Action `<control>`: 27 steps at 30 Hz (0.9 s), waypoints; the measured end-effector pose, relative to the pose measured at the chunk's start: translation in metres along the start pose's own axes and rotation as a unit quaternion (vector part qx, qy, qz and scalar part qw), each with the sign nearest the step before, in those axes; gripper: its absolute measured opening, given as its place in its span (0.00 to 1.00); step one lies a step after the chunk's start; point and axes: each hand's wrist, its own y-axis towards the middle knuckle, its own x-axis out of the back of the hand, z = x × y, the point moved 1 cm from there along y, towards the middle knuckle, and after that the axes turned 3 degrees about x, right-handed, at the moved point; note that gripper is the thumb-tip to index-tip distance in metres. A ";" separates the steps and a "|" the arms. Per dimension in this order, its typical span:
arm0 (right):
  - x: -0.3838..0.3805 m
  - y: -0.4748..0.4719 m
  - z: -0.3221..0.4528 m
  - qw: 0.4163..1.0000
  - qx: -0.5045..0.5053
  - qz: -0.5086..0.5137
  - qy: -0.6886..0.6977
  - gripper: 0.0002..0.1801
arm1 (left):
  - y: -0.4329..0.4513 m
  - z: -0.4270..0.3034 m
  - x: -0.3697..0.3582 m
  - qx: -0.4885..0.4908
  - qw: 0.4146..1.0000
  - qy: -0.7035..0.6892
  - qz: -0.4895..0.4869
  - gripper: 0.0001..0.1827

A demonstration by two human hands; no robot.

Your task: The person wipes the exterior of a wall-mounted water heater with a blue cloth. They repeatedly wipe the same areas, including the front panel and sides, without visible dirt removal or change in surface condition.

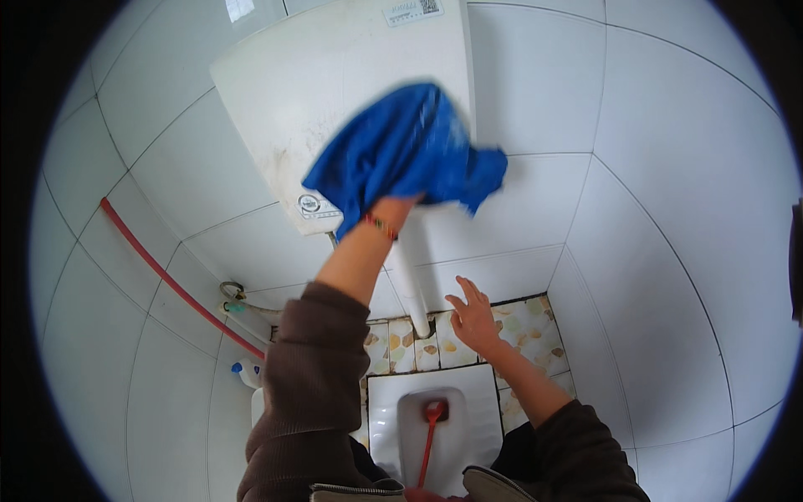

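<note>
My left hand [403,206] is pressed into a bunched blue cloth [401,147], whose folds hide the fingers. The cloth lies over the lower front of a white toilet cistern [301,88] fixed to the wall. Dark smudges show on the cistern to the left of the cloth. Lower and to the right, my right hand [475,319] hangs in the air with its fingers apart, holding nothing. It is nearest the white flush pipe [409,282]. Below lies a squat toilet pan [386,408], with a red-handled toilet brush [430,433] resting in its bowl.
A long red stick or hose [169,276] leans along the left wall. Near it are a water valve [233,307] with a thin hose and a white bottle [251,373] with a blue cap. White-tiled walls [665,251] close in on both sides. Patterned tiles [533,332] cover the floor.
</note>
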 end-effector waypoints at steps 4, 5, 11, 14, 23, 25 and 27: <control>0.004 0.000 0.012 0.999 -0.013 0.019 0.022 0.18 | -0.077 0.047 0.001 0.039 0.986 0.096 0.129 0.35; 0.005 0.000 0.010 1.000 -0.014 0.017 0.017 0.18 | -0.077 0.052 0.001 0.047 0.978 0.130 0.158 0.34; 0.004 -0.001 0.012 1.000 -0.005 0.015 0.006 0.18 | 0.030 0.009 0.029 -0.155 0.966 0.183 -0.095 0.39; 0.005 -0.002 0.005 1.000 -0.010 0.007 0.005 0.18 | 0.057 -0.029 0.028 -0.057 0.998 0.001 -0.038 0.48; -0.005 -0.004 0.014 0.998 -0.026 0.062 0.014 0.18 | -0.075 0.021 -0.037 -0.167 0.971 0.149 0.087 0.29; -0.005 -0.005 0.011 0.997 -0.028 0.070 0.016 0.18 | -0.059 0.007 -0.022 -0.210 0.961 0.156 0.086 0.28; -0.003 -0.010 -0.002 0.996 -0.040 0.075 0.008 0.19 | -0.019 -0.017 0.000 -0.230 0.963 0.128 0.063 0.29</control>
